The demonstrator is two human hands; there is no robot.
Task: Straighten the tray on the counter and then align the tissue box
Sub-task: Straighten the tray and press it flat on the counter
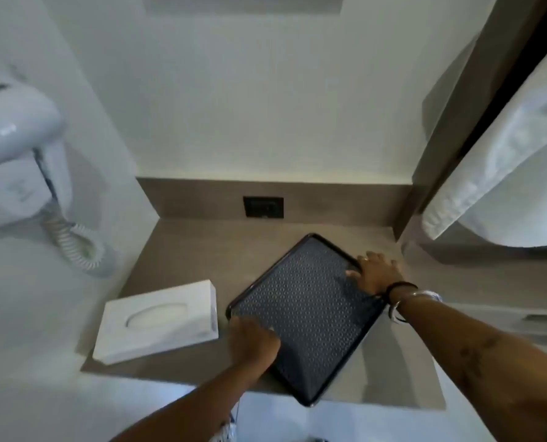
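A dark rectangular tray (pixel 307 311) with a dotted pattern lies skewed on the brown counter (pixel 195 250), one corner hanging over the front edge. My left hand (pixel 253 342) grips its left rim near the front left corner. My right hand (pixel 377 272) holds the right rim near the far right corner, fingers curled over the edge. A white tissue box (pixel 160 320) with an oval opening sits left of the tray, also at an angle and close to my left hand without touching it.
A wall-mounted white hair dryer (pixel 17 148) with a coiled cord hangs at the left. A dark socket plate (pixel 263 207) sits in the backsplash. White towels (pixel 502 161) hang at the right above the counter's end.
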